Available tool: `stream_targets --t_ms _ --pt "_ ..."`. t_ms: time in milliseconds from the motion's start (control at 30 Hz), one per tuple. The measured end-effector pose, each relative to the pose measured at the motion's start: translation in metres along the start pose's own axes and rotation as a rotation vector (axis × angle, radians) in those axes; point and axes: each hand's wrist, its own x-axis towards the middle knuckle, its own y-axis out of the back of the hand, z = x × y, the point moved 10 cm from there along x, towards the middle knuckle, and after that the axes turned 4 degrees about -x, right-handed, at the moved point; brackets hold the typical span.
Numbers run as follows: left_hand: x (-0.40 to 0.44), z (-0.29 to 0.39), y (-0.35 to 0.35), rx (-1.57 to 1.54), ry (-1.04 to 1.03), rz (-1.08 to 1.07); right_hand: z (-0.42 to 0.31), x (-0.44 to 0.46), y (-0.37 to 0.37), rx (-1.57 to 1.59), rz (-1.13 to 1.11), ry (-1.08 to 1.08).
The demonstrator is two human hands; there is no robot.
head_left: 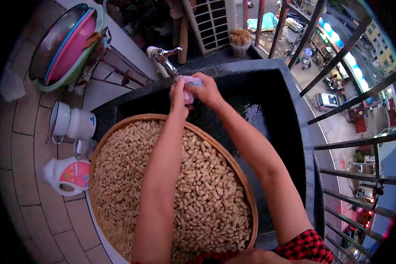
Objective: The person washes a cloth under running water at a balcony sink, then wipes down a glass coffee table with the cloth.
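Together, fingers point(178, 89) gripping pinkish bundle point(190, 81), white jug point(53, 173), red label point(76, 173) unreadable

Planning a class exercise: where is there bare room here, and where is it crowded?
Free: sink floor and rim between right forearm and railing, though dark, perhaps wet. Crowded: tray covered in peanuts; by the tap, where left hand and right hand grip something pink.

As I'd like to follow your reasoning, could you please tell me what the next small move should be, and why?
I would probably turn the pinkish bundle slightly beside the tap: the left hand and right hand both grip it there, covering much of its surface. Whether water is running, I cannot tell.
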Motion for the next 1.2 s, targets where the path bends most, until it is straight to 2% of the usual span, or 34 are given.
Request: stream_targets --t_ms 33,67,133,200,267,300,367,433,467,500,533,567,600,700,767,800,867,900,933,1000,1033,1067,1133,1167,1200 --pt "-0.004 0.006 -0.009 -0.037 -0.04 -0.094 -0.003 -0.002 -0.001 -0.062 -0.026 0.047" --pt "-0.002 0.002 -0.009 -0.136 0.021 -0.135 -0.004 -0.004 -0.005 -0.158 -0.087 0.077" --pt "-0.001 -0.005 -0.008 -0.182 0.081 -0.111 -0.015 -0.012 -0.016 -0.325 -0.167 0.238" --pt "-0.002 -0.013 0.0 -0.104 0.15 -0.062 -0.014 -0.018 -0.017 -0.316 -0.146 0.239" --pt "0.007 -0.024 0.006 -0.028 0.212 -0.016 -0.003 -0.021 -0.015 0.007 -0.158 0.054" --pt "0.016 -0.022 0.01 -0.105 0.114 0.006 0.003 -0.02 -0.016 0.172 -0.163 -0.038" --pt "0.017 -0.01 0.015 -0.229 -0.004 0.083 0.004 -0.017 -0.017 0.14 -0.081 -0.049" --pt "0.012 -0.004 0.021 -0.2 -0.052 0.165 0.002 -0.016 -0.012 0.059 0.072 -0.051" --pt "0.006 0.004 0.025 -0.174 -0.101 0.242 0.008 -0.009 -0.016 0.062 0.067 -0.052" --pt "0.0 0.006 0.022 -0.174 -0.102 0.251 0.016 0.001 -0.017 -0.1 0.08 -0.092" --pt "-0.006 0.015 0.02 -0.111 -0.165 0.262 0.023 0.007 -0.02 -0.262 0.09 -0.129" --pt "-0.011 0.024 0.02 -0.047 -0.229 0.277 0.009 0.003 -0.018 -0.241 0.066 -0.085" --pt "-0.012 0.026 0.018 0.064 -0.195 0.26 0.03 0.008 -0.022 -0.185 0.073 -0.228" --pt "-0.016 0.031 0.026 0.202 -0.233 0.368 0.045 0.021 -0.037 -0.274 -0.05 -0.197" --pt "-0.023 0.049 0.024 0.194 -0.395 0.355 0.032 -0.008 -0.058 0.37 -0.305 -0.564" --pt "-0.032 0.055 0.021 0.198 -0.398 0.361 0.034 -0.009 -0.054 0.374 -0.311 -0.563" --pt "-0.051 0.06 0.01 -0.078 -0.331 0.275 0.033 -0.018 -0.062 0.401 -0.573 -0.569" --pt "-0.032 0.054 0.01 -0.129 -0.317 0.153 0.031 -0.016 -0.06 0.441 -0.566 -0.55" --pt "-0.023 0.047 0.011 -0.129 -0.319 0.156 0.033 -0.016 -0.062 0.442 -0.569 -0.549" --pt "-0.008 0.03 0.016 -0.29 -0.284 0.18 0.022 0.005 -0.035 0.31 -0.278 -0.269" --pt "-0.01 0.034 0.007 -0.218 -0.267 0.105 0.006 0.008 -0.021 0.244 -0.16 -0.132" --pt "-0.014 0.038 0.008 -0.218 -0.269 0.107 0.002 0.005 -0.02 0.244 -0.162 -0.131" --pt "-0.022 0.012 -0.004 -0.139 0.087 0.02 -0.044 -0.003 0.003 -0.139 0.024 0.331" --pt "-0.021 0.006 -0.01 -0.252 0.136 -0.042 -0.043 -0.005 0.006 -0.141 0.021 0.33" --pt "-0.021 0.006 -0.009 -0.258 0.139 -0.039 -0.054 -0.013 0.006 -0.146 0.013 0.468"
